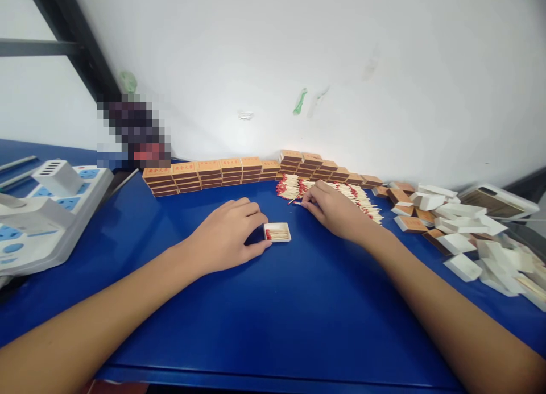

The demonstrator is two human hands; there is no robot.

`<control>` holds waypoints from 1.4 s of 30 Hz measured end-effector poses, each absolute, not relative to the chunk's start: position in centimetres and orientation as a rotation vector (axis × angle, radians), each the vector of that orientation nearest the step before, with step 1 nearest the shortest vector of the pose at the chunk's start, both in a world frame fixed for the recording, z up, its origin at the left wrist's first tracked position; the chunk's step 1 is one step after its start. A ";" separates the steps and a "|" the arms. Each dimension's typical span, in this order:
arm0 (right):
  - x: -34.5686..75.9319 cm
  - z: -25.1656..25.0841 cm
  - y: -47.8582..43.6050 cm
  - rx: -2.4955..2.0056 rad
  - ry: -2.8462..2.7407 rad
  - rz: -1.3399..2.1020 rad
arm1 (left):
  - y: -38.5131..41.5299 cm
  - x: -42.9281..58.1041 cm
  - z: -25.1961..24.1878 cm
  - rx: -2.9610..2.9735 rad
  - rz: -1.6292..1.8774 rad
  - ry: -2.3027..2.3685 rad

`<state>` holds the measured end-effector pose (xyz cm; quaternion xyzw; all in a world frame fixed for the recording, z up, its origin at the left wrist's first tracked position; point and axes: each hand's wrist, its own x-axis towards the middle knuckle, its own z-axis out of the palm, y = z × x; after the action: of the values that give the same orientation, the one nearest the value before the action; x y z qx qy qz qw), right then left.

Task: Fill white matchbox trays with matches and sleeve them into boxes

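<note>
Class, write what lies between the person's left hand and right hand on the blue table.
In the head view, a white tray holding matches lies between them, touching the left hand; from it to the right hand is bare blue table.

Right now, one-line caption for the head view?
Left hand holds a part-filled white matchbox tray on the blue table; right hand touches the loose match pile.
</note>
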<state>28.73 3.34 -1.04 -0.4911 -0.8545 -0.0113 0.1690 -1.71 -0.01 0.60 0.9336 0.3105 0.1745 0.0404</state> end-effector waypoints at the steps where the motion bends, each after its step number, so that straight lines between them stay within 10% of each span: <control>1: 28.5 -0.7 3.1 -1.391 -2.426 -0.029 | 0.0 -1.7 0.6 2.861 0.540 0.948; 19: 22.2 0.5 -2.2 -1.218 -2.573 -0.086 | -0.2 -1.6 0.8 2.875 0.539 0.937; 42: 24.5 1.0 -0.3 -1.268 -2.235 0.796 | -0.3 -1.7 0.6 2.857 0.554 0.925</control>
<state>24.50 -0.31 0.99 -0.4595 -0.8096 0.2885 0.2238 -1.68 -0.26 0.63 0.9347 0.3025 0.1813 0.0442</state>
